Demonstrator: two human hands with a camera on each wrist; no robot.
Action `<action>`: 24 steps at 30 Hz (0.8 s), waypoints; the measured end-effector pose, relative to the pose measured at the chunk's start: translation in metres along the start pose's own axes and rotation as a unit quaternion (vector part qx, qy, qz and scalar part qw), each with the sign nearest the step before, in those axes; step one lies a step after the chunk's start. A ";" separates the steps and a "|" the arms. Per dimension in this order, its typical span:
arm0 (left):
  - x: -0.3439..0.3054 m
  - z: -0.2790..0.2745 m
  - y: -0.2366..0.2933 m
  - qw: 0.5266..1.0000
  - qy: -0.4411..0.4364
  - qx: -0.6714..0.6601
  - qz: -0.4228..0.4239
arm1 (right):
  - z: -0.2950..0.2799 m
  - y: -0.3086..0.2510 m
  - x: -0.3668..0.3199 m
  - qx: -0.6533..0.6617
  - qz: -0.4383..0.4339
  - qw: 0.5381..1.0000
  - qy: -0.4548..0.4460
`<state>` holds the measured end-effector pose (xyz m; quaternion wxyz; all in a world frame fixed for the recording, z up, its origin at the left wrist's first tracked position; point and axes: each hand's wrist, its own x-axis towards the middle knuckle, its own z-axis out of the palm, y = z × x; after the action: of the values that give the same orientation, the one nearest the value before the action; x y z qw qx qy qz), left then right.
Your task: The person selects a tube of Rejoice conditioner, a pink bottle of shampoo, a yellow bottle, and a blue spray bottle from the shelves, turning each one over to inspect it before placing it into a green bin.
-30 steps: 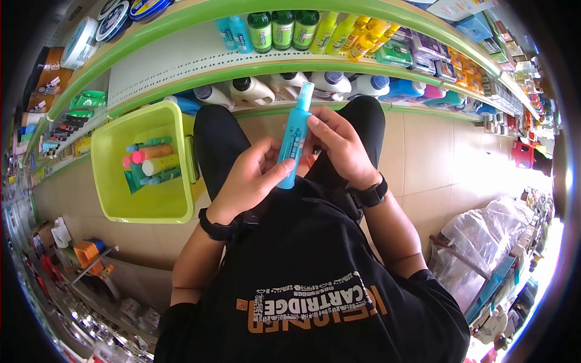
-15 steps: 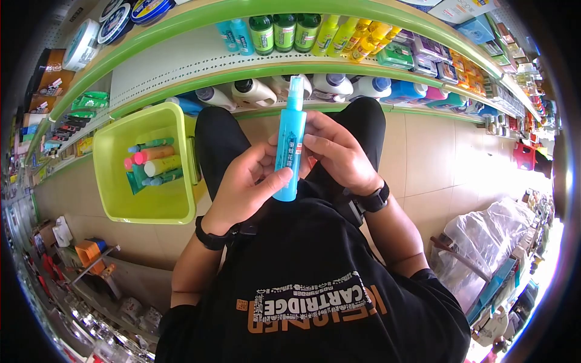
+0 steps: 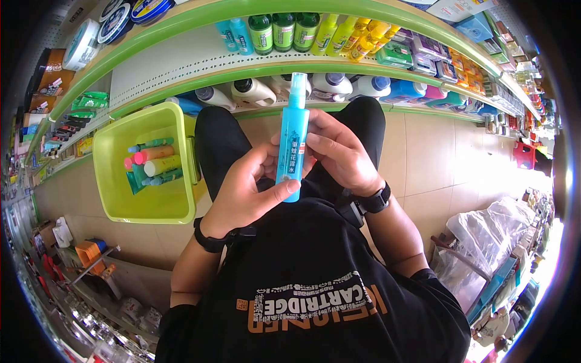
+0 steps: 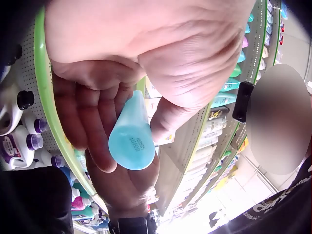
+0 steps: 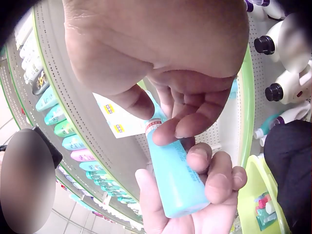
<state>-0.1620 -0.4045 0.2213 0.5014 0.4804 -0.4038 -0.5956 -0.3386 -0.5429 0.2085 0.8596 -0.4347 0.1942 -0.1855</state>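
Note:
A slim blue spray bottle (image 3: 293,136) with a clear cap stands nearly upright in the head view, its printed label facing up at me. My left hand (image 3: 242,187) grips its lower part, thumb across the front and fingers behind. Around the upper body, my right hand (image 3: 342,151) pinches it between thumb and fingers. The left wrist view looks onto the bottle's round base (image 4: 131,148), which bears small printed text. Seen from the right wrist, the fingers of both hands lie against the bottle (image 5: 173,170).
A yellow-green basket (image 3: 103,181) on the floor at left holds several bottles and tubes (image 3: 158,164). Ahead, a green-edged shelf (image 3: 163,69) carries blue, green and yellow bottles (image 3: 283,33). Large jugs (image 3: 251,91) line the level below. Plastic-wrapped goods (image 3: 484,233) stand at right.
The bottle has straightened from a tilt and turned so its label faces me more. Both hands keep hold of it, and the left thumb has shifted lower. The basket stays put.

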 end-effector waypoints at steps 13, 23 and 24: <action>-0.003 0.005 -0.005 0.994 0.070 -0.077 -0.016 | 0.012 -0.002 -0.006 -0.084 0.002 0.996 0.019; -0.010 0.004 0.001 0.992 0.040 -0.113 -0.031 | 0.011 -0.008 -0.010 -0.048 0.009 0.999 -0.020; -0.011 0.003 -0.003 0.992 0.040 -0.113 -0.031 | 0.011 -0.009 -0.011 -0.048 0.009 0.999 -0.020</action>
<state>-0.1649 -0.3935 0.2212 0.5500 0.4564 -0.2984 -0.6326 -0.3434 -0.5349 0.2235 0.8429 -0.4776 0.1896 -0.1599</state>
